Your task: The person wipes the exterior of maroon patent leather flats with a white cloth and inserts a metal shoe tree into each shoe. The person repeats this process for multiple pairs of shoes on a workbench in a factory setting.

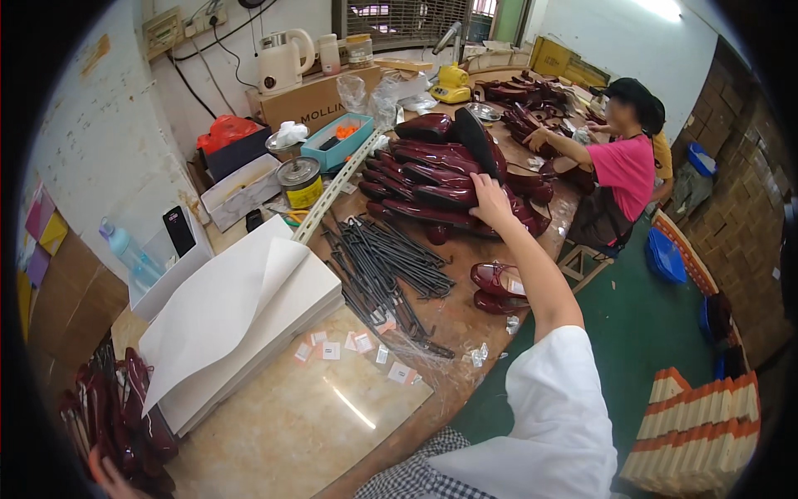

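Note:
My right arm stretches forward over the table to a heap of glossy burgundy shoes (416, 170). At the right side of the heap, my right hand (493, 202) has its fingers closed on the end of a burgundy shoe (476, 143), whose dark sole shows as it stands tilted up. At the lower left rim my left hand (116, 482) is partly cut off and dim, beside more burgundy shoes (133, 407); its fingers do not show well. A pair of burgundy shoes (499, 287) lies near the table's right edge, below my right forearm.
Thin black rods (391, 258) lie between the heap and a stack of white paper (241, 308). Small labels (331, 351) are scattered on the marbled board (307, 424). A co-worker in a pink shirt (619, 170) handles shoes at the far right. Blue baskets (665, 255) stand on the floor.

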`<state>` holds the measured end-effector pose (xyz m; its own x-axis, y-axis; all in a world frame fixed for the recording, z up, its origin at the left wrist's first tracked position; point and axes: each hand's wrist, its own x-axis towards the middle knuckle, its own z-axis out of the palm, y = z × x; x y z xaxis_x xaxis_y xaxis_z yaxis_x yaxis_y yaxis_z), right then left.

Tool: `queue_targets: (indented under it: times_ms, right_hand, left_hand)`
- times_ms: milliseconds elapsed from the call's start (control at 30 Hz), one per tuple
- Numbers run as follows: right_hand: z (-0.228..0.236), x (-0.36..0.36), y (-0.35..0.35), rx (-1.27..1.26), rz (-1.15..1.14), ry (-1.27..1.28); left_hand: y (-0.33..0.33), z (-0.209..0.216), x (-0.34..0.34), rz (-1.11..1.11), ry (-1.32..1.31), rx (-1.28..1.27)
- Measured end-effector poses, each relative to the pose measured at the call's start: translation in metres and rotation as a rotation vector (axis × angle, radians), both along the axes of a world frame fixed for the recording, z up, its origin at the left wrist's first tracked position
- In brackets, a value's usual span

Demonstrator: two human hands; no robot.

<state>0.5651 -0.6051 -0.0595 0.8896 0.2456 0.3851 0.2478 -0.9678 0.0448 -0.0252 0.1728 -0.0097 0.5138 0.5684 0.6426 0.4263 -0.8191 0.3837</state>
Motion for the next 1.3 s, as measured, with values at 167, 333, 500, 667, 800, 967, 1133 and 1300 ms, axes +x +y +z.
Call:
queue_targets:
  times_ms: [167, 333, 500, 667, 800, 967, 1133, 1300]
  right_hand:
    - [0.009, -0.062, 0.054, 0.014, 0.257, -0.053]
    - [0.013, -0.223, 0.158, 0.467, 0.476, 0.311]
    - [0.017, -0.194, 0.149, 0.663, 0.832, 0.722]
    - [-0.051, -0.033, 0.04, 0.213, 0.089, -0.177]
    - [-0.04, -0.038, 0.057, -0.035, 0.295, -0.091]
    - [-0.055, -0.034, 0.067, 1.276, 0.222, 0.641]
    - [-0.016, -0.101, 0.116, 1.69, 0.227, 0.33]
    - [-0.01, -0.238, 0.18, 0.389, 0.685, -0.089]
  left_hand:
    - [-0.275, -0.061, 0.167, -0.694, 0.217, -0.592]
    - [-0.448, -0.123, 0.26, -1.008, 0.005, -1.737]
    - [-0.429, -0.137, 0.23, -0.52, -0.356, -1.802]
    - [-0.356, -0.14, 0.156, -0.435, -0.115, -1.17]
    - [-0.327, -0.127, 0.118, -0.232, 0.268, -0.766]
    - [-0.313, -0.13, 0.129, -0.34, 0.283, -0.955]
    - [-0.294, -0.14, 0.081, -0.209, -0.231, -1.286]
    - [-0.298, -0.129, 0.039, 0.01, 0.358, -0.815]
